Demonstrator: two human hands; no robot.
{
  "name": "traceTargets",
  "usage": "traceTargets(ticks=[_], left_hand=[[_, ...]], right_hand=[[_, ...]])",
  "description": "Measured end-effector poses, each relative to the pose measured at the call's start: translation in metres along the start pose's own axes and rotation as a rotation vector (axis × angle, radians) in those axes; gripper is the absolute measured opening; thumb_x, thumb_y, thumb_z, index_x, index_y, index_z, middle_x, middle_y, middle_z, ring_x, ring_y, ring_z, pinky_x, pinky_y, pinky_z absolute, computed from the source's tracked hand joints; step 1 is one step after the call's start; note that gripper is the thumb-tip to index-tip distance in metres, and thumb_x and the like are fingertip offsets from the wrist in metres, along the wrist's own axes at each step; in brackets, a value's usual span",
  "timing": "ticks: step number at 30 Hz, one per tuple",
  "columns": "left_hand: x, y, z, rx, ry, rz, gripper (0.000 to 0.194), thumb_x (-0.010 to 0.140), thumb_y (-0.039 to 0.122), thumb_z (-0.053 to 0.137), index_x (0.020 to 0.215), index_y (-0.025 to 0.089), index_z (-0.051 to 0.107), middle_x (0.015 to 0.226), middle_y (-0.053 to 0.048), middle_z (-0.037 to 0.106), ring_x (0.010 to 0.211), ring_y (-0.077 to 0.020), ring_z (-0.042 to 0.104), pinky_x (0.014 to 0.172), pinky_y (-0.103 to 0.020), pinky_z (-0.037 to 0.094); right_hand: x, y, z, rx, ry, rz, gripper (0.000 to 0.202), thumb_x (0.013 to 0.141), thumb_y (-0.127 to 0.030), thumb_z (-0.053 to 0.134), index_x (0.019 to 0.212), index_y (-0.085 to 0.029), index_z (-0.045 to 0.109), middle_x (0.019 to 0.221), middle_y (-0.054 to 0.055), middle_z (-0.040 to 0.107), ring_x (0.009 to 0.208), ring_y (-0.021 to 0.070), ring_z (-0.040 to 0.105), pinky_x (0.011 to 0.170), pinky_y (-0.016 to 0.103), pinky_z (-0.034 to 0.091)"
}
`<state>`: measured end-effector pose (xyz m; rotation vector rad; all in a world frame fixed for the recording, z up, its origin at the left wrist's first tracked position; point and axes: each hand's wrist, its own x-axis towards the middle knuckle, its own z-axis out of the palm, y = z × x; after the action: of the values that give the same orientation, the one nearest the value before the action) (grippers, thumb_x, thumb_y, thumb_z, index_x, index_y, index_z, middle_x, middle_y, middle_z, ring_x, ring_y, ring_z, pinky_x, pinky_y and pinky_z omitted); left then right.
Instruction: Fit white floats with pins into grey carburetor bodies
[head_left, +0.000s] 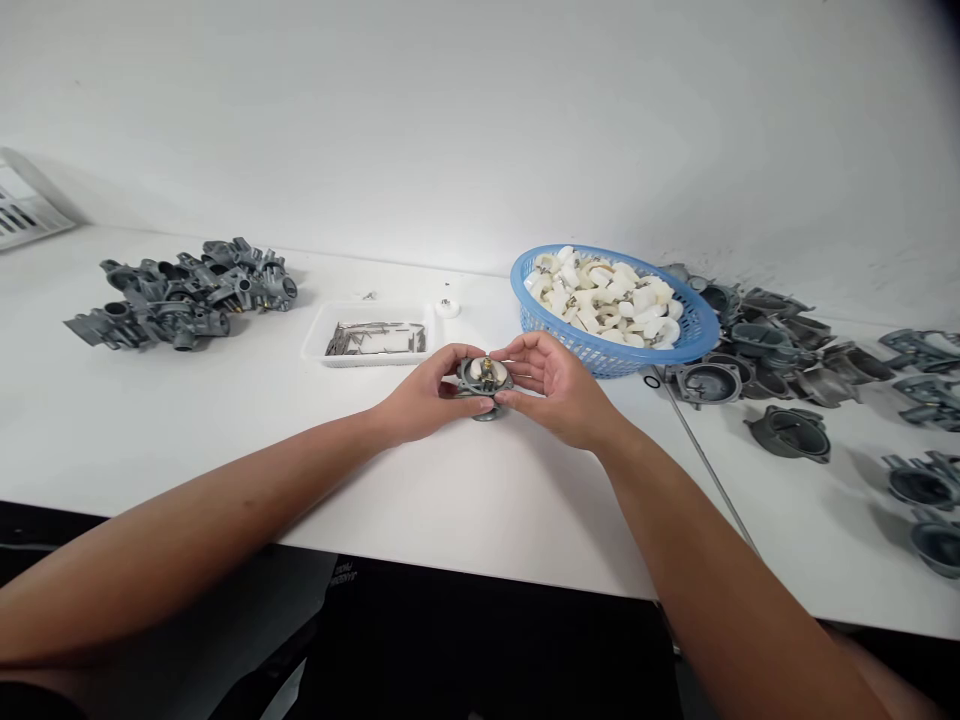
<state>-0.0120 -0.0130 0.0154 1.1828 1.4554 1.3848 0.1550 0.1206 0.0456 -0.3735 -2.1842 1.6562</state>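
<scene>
Between my hands, a grey metal carburetor body (480, 410) is held just above the white table or resting on it; I cannot tell which. Its open side faces up, showing a white float (491, 373) and a small brass part inside. My left hand (435, 395) closes on the body's left side, thumb along the front. From the right, my right hand (555, 390) grips the same body, thumb at its front edge and fingers curled behind. Just behind stands a clear plastic tray (315, 345) with thin metal pins (360, 338). A blue basket (529, 318) of white floats (604, 300) is beyond my right hand.
Grey carburetor bodies (187, 295) are piled at the left. Float bowls (787, 435) and other castings (922, 485) spread across the right. A loose white float (448, 309) lies by the tray. A seam (709, 465) crosses the table (225, 420). A white basket (30, 205) stands far left.
</scene>
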Motion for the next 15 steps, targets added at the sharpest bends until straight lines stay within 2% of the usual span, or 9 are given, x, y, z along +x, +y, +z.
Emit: traceTargets(ticks=[4,10,15], left_hand=[[0.006,0.0,0.003,-0.091,0.015,-0.064,0.056,0.077,0.041,0.085,0.124,0.023,0.061,0.118,-0.008,0.066,0.099,-0.0214,0.063,0.092,-0.047,0.052],[0.013,0.001,-0.005,-0.165,-0.078,-0.071,0.055,0.072,0.035,0.09,0.119,0.022,0.064,0.11,-0.006,0.069,0.099,-0.0203,0.065,0.093,-0.044,0.053],[0.014,0.005,-0.004,-0.238,-0.03,-0.119,0.051,0.065,0.029,0.094,0.106,0.02,0.065,0.096,-0.002,0.068,0.086,-0.0162,0.065,0.085,-0.038,0.055]], right_hand=[[0.0,-0.002,-0.001,-0.043,0.005,0.015,0.043,0.077,-0.026,0.08,0.109,-0.025,0.053,0.127,0.006,0.063,0.115,0.0233,0.066,0.101,0.045,0.056],[-0.003,-0.004,-0.002,-0.138,0.036,0.022,0.043,0.078,-0.03,0.079,0.112,-0.026,0.054,0.129,0.006,0.06,0.11,0.0226,0.067,0.096,0.042,0.059],[-0.004,-0.003,-0.001,-0.19,0.065,0.038,0.043,0.079,-0.035,0.08,0.113,-0.027,0.056,0.13,0.005,0.06,0.106,0.0233,0.068,0.089,0.042,0.061]])
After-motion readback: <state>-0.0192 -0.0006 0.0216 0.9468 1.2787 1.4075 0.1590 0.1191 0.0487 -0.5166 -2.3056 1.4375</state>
